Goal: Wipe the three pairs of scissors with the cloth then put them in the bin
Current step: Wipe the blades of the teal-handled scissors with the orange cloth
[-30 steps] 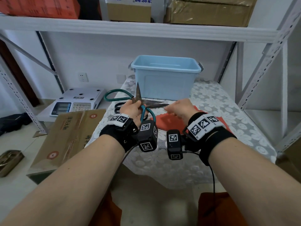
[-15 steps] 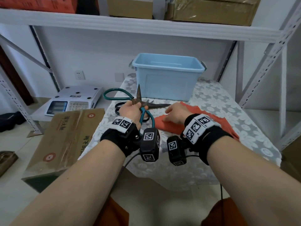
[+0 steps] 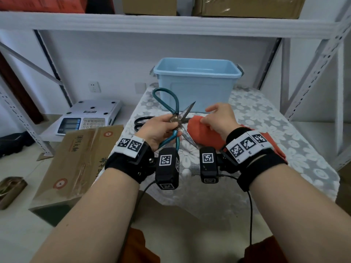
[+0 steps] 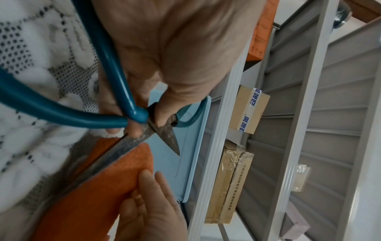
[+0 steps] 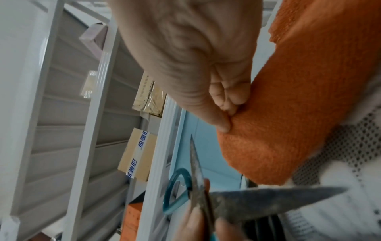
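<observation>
My left hand [image 3: 159,128] grips the teal-handled scissors [image 3: 185,113] at the pivot, held above the table with the rusty blades spread wide. One blade [image 4: 132,141] lies against the orange cloth [image 3: 201,131]; the other points up toward the bin. My right hand [image 3: 220,118] pinches a folded edge of the cloth [image 5: 299,106] between thumb and fingers [image 5: 226,117], lifted just right of the blades. A black-handled pair of scissors [image 3: 142,122] lies on the table behind my left hand. The light blue bin [image 3: 195,86] stands open at the back of the table.
A lace cloth covers the table [image 3: 266,130]. White rack uprights [image 3: 311,73] stand to its right, and a shelf [image 3: 171,23] with cardboard boxes runs overhead. A white electronic scale [image 3: 89,116] sits low on the left, beside a flattened cardboard box [image 3: 79,160].
My left hand has lifted and turned the teal scissors, so one handle loop now points up and back. My right hand has raised the cloth's edge off the table to the blade.
</observation>
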